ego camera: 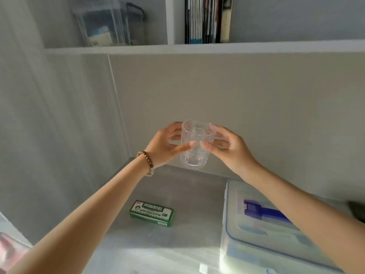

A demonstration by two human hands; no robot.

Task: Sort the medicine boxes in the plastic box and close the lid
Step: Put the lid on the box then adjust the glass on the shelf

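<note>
We hold a clear ribbed glass (195, 144) up in the air between both hands, upright, well above the desk. Our left hand (167, 144) wraps its left side with the thumb laid across the front, and our right hand (227, 147) cups the other side, thumb tip meeting the front wall near the left thumb. Both hands are closed on the glass, fingers curled round the back where we see them only through the wall. A beaded bracelet (147, 162) sits on the left wrist.

Below on the grey desk (193, 194) lies the green medicine box (151, 213), flat, label up, apart from everything else. To its right stands the plastic box (233, 224), translucent with a blue-trimmed lid that looks seated on top, and a blue handle (262, 211) folded flat on it.

We judge the medicine box to be light, thin card: stiff enough to pinch by its long edges, easy to crush if squeezed on the broad faces. The plastic box will be rigid and slick; its lid wants lifting at the rim or clasps. The glass is smooth and breakable, so it needs setting down gently.

Our right forearm covers much of the lid, so the clasps and contents are hard to make out. Whether any more medicine boxes lie inside we cannot tell. A dark object at the right edge is cut off.
</note>
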